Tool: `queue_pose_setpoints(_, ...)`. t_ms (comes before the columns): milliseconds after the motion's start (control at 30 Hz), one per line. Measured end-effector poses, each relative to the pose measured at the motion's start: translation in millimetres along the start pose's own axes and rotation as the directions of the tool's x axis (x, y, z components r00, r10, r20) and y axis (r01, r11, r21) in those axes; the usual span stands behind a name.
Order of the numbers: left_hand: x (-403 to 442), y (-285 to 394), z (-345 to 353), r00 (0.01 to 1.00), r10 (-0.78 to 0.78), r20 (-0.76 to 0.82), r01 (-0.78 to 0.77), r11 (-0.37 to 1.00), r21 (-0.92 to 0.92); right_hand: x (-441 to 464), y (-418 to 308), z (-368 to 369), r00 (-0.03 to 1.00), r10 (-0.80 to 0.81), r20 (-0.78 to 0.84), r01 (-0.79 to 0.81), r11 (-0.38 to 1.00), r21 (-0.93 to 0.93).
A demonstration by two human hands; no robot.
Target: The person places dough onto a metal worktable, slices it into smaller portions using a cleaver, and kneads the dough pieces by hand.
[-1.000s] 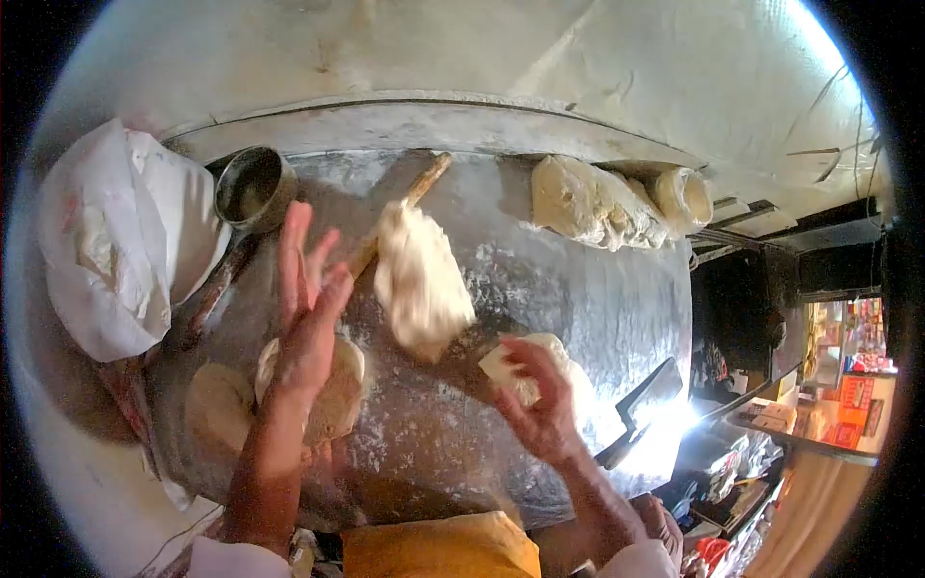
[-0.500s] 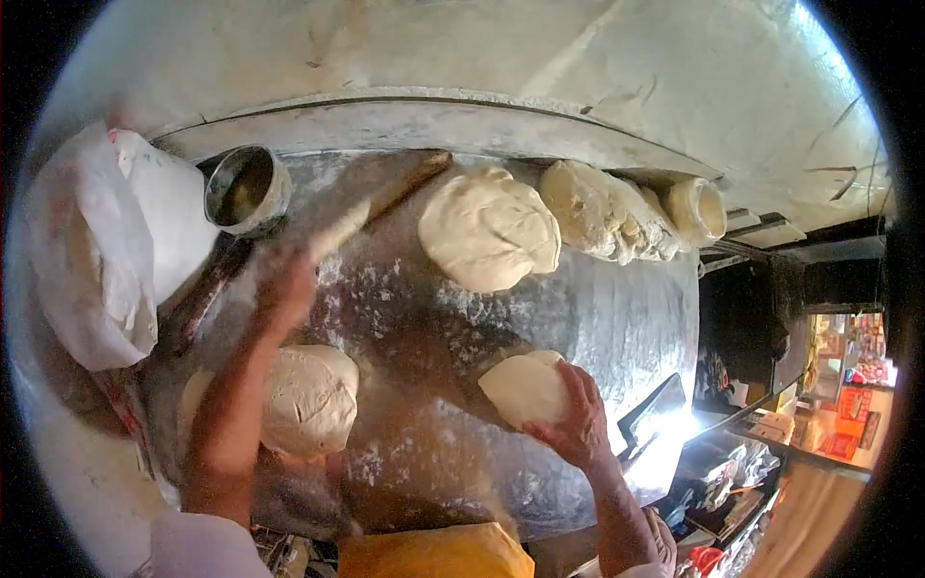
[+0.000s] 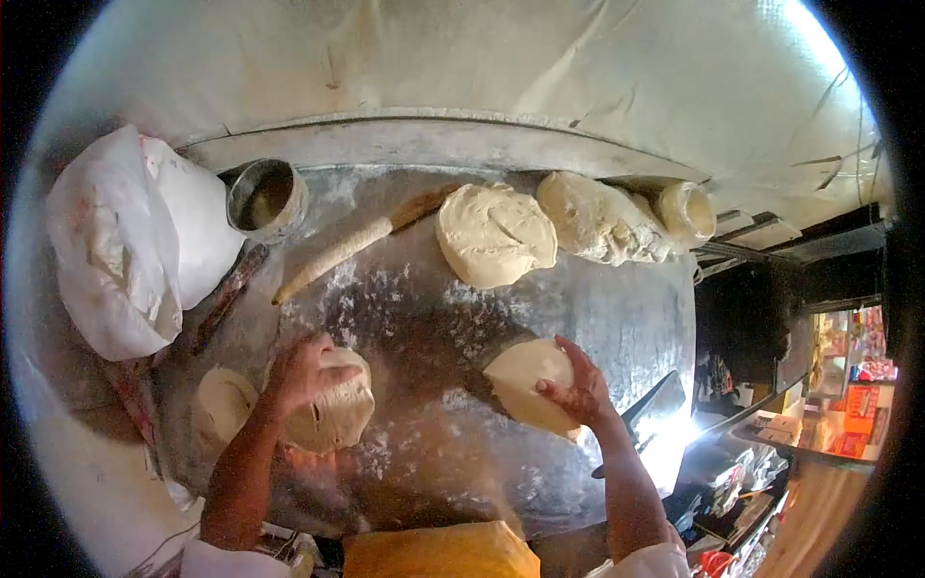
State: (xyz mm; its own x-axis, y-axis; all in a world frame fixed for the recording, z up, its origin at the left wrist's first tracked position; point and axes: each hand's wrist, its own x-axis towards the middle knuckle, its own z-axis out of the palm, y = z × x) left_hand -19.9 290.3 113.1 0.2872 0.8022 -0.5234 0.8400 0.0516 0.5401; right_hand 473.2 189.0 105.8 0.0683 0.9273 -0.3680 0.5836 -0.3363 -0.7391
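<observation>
My left hand (image 3: 306,374) is on a thick round lump of dough (image 3: 337,414) at the left, fingers curled over its far side. Just left of that lies a smaller, flatter dough piece (image 3: 224,400), partly behind my forearm. My right hand (image 3: 582,390) grips a smooth, pointed-oval dough piece (image 3: 525,385) by its right side, thumb on top and fingers along the far edge. A tapered wooden rolling pin (image 3: 337,252) lies slantwise on the floury worktop (image 3: 424,385), beyond my left hand. Its far end touches or nearly touches a large round dough mass (image 3: 496,236).
At the back right sit a long dough lump (image 3: 602,217) and a pale round container (image 3: 687,214). A metal pot (image 3: 268,202) stands back left beside a white plastic bag (image 3: 116,250). A dark stick (image 3: 226,297) lies near the bag. A bright lit panel (image 3: 665,429) borders the right edge.
My left hand has come away from the rolling pin, down onto the left dough lump. The rolling pin now lies loose. My right hand still has its dough piece, now tilted slightly.
</observation>
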Motion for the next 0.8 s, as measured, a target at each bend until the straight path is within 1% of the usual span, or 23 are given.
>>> queue_pose_setpoints(33,-8,5,-2,1.000,0.006,-0.011,-0.006,1.000,0.000,2,4,-1,1.000,-0.023,-0.005,0.022,0.998,-0.056)
queue_pose_setpoints(67,-26,7,-4,0.983,0.165,-0.078,-0.159,0.984,0.077,-2,5,-1,0.999,-0.034,-0.009,0.033,0.994,-0.107)
queue_pose_setpoints(100,-44,10,-6,0.937,0.319,-0.142,-0.294,0.940,0.173,-4,6,-1,1.000,-0.024,-0.013,0.022,0.994,-0.104)
queue_pose_setpoints(133,-55,-2,-10,0.917,0.354,-0.182,-0.317,0.926,0.205,-3,2,-2,1.000,0.019,0.002,-0.019,0.996,-0.084)
queue_pose_setpoints(167,-57,-27,-10,0.920,0.310,-0.239,-0.268,0.944,0.194,-3,-1,-1,0.998,0.052,0.020,-0.051,0.997,-0.066)
queue_pose_setpoints(200,-55,-67,-14,0.930,0.149,-0.335,-0.116,0.986,0.118,-8,-1,5,0.999,0.043,0.023,-0.042,0.997,-0.063)
queue_pose_setpoints(233,-53,-107,-17,0.903,-0.033,-0.429,0.043,0.999,0.015,-17,0,17,0.996,-0.084,-0.033,0.075,0.978,-0.196)
queue_pose_setpoints(267,-53,-139,-23,0.850,-0.161,-0.501,0.136,0.987,-0.086,-30,2,30,0.975,-0.208,-0.083,0.170,0.928,-0.332)
queue_pose_setpoints(300,-54,-148,-24,0.806,-0.219,-0.550,0.145,0.974,-0.176,-41,2,38,0.936,-0.332,-0.119,0.240,0.847,-0.475)
queue_pose_setpoints(333,-56,-135,-16,0.799,-0.205,-0.565,0.088,0.970,-0.227,-59,-16,37,0.897,-0.435,-0.080,0.353,0.812,-0.464)
queue_pose_setpoints(367,-63,-99,1,0.835,-0.149,-0.529,0.007,0.965,-0.261,-84,-39,35,0.847,-0.531,-0.030,0.465,0.765,-0.445)
queue_pose_setpoints(433,-82,-31,40,0.886,-0.036,-0.461,-0.134,0.934,-0.331,-129,-56,48,0.793,-0.577,0.199,0.609,0.728,-0.316)
queue_pose_setpoints(467,-76,-14,78,0.926,0.013,-0.376,-0.190,0.880,-0.436,-148,-57,53,0.796,-0.573,0.196,0.604,0.730,-0.321)
queue_pose_setpoints(500,-77,29,91,0.966,0.120,-0.229,-0.193,0.926,-0.326,-165,-55,56,0.788,-0.593,0.162,0.610,0.719,-0.335)
queue_pose_setpoints(533,-63,22,132,0.936,0.299,-0.186,-0.337,0.912,-0.232,-182,-51,57,0.780,-0.612,0.131,0.614,0.708,-0.349)
queue_pose_setpoints(567,-66,45,147,0.937,0.324,-0.134,-0.349,0.898,-0.268,-196,-41,57,0.785,-0.606,0.128,0.607,0.711,-0.356)
queue_pose_setpoints(600,-67,69,159,0.931,0.357,-0.079,-0.364,0.882,-0.299,-208,-29,58,0.890,-0.455,0.012,0.429,0.831,-0.353)
queue_pose_setpoints(633,-65,84,170,0.922,0.380,-0.072,-0.383,0.875,-0.296,-216,-22,57,0.953,-0.282,-0.110,0.233,0.916,-0.326)
queue_pose_setpoints(667,-64,95,184,0.948,0.316,0.044,-0.277,0.883,-0.379,-224,-20,54,0.968,-0.194,-0.157,0.149,0.955,-0.257)
queue_pose_setpoints(700,-64,100,200,0.952,0.254,0.169,-0.157,0.882,-0.444,-233,-10,54,0.967,-0.182,-0.179,0.132,0.956,-0.261)
queue_pose_setpoints(733,-54,87,226,0.967,0.251,0.052,-0.185,0.824,-0.536,-241,9,58,0.977,-0.036,-0.208,0.003,0.988,-0.157)
queue_pose_setpoints(767,-49,82,226,0.958,0.277,0.070,-0.198,0.822,-0.533,-248,28,60,0.968,0.114,-0.224,-0.127,0.991,-0.045)
queue_pose_setpoints(800,-43,79,224,0.963,0.260,0.078,-0.150,0.752,-0.642,-252,43,54,0.950,0.111,-0.290,-0.145,0.984,-0.099)
